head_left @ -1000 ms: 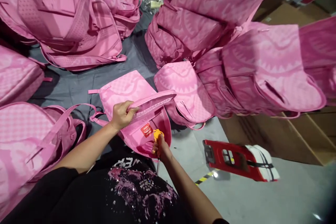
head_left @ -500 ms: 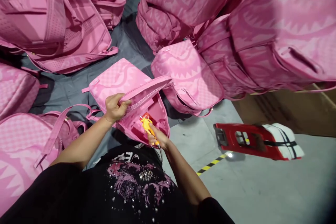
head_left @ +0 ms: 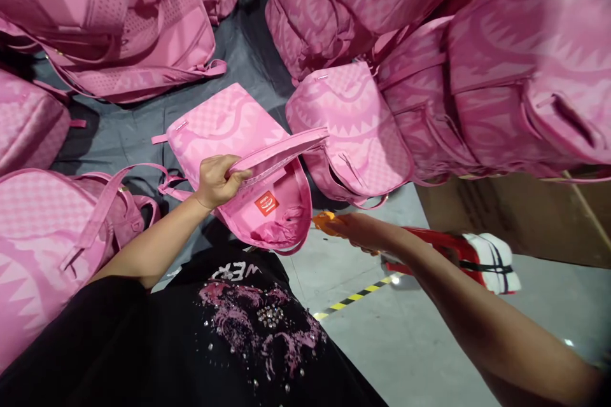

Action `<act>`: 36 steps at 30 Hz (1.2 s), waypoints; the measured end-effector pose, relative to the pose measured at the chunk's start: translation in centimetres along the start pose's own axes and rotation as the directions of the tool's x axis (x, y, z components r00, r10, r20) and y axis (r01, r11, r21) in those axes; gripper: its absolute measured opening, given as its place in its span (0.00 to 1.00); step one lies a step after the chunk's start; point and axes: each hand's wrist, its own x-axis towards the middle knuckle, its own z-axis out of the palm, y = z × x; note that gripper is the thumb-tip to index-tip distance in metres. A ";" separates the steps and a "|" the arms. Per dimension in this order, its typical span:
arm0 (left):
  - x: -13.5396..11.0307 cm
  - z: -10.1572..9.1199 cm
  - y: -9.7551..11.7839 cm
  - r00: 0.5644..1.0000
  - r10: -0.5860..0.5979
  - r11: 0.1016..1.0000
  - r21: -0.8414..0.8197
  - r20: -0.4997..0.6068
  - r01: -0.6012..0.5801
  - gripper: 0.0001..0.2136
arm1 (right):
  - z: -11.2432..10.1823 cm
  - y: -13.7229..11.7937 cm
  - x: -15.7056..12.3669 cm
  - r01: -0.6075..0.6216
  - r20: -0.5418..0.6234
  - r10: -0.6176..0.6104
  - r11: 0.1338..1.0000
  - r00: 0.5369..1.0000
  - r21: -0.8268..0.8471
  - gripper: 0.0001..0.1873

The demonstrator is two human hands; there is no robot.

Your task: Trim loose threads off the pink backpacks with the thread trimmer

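A pink backpack (head_left: pixel 229 121) with a shark-teeth and check print lies unzipped in front of me. My left hand (head_left: pixel 222 179) is closed on the edge of its front panel and holds it lifted. Inside the opening a red label (head_left: pixel 266 203) shows against the pink lining. Just right of the opening, my right hand (head_left: pixel 356 229) is wrapped around a yellow-orange tagging gun (head_left: pixel 328 222), clear of the bag. The gun's handle is mostly hidden by my fingers.
Another pink backpack (head_left: pixel 351 127) lies close by on the right, with larger ones (head_left: pixel 515 76) stacked behind it. More backpacks (head_left: pixel 52 222) sit at the left. On the grey floor are a red carrier with a white strapped load (head_left: pixel 489 261) and black-yellow tape (head_left: pixel 356 299).
My right hand has drawn the tagging gun out of the backpack's opening, to the right, uncovering the red label. My left hand still holds the panel.
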 end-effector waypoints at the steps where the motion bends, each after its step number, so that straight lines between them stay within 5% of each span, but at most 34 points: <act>1: -0.1 0.0 0.0 1.000 -0.015 1.000 0.024 0.003 0.015 0.14 | 0.0 0.1 -0.3 -0.021 0.014 0.020 0.999 1.000 0.047 0.19; 5: -0.4 -0.2 0.2 0.998 -0.047 0.995 0.095 0.045 0.043 0.19 | 0.7 0.9 0.3 0.094 0.005 -0.107 0.896 0.994 0.435 0.30; 9: -0.6 -0.4 0.6 0.996 -0.063 0.990 0.130 0.060 0.055 0.20 | 1.0 1.5 1.7 0.102 0.086 -0.174 0.837 0.981 0.538 0.32; 16: -1.0 -0.4 1.7 0.998 -0.046 0.974 0.223 0.052 0.033 0.22 | -0.8 -2.6 4.5 0.258 0.117 -0.293 0.935 0.949 0.242 0.28; 20: -1.4 -0.7 2.3 0.996 -0.080 0.964 0.257 0.044 0.066 0.19 | -1.7 -4.8 5.4 0.247 0.288 -0.248 0.968 0.925 0.038 0.25; 27: -2.8 -1.1 5.6 0.938 -0.331 0.904 0.321 0.105 0.284 0.20 | -3.6 -2.1 5.4 0.267 0.420 -0.241 0.964 0.875 -0.004 0.30; 29: -4.0 -2.3 8.1 0.852 -0.453 0.878 0.299 0.263 0.375 0.18 | -4.4 0.5 5.2 0.267 0.362 -0.258 0.963 0.896 0.026 0.31; 32: -8.3 -4.7 11.0 0.564 -0.658 0.736 0.267 0.499 0.622 0.24 | -4.7 6.3 4.2 0.274 0.268 -0.310 0.948 0.912 0.165 0.31; 34: -11.8 -5.4 11.0 0.410 -0.867 0.474 0.218 0.282 0.853 0.37 | -3.4 10.5 4.0 0.274 0.169 -0.350 0.894 0.921 0.355 0.29; 36: -14.3 -4.5 9.7 0.075 -0.996 0.078 0.060 0.051 0.995 0.44 | -0.9 13.3 5.4 0.312 -0.042 -0.332 0.826 0.942 0.470 0.31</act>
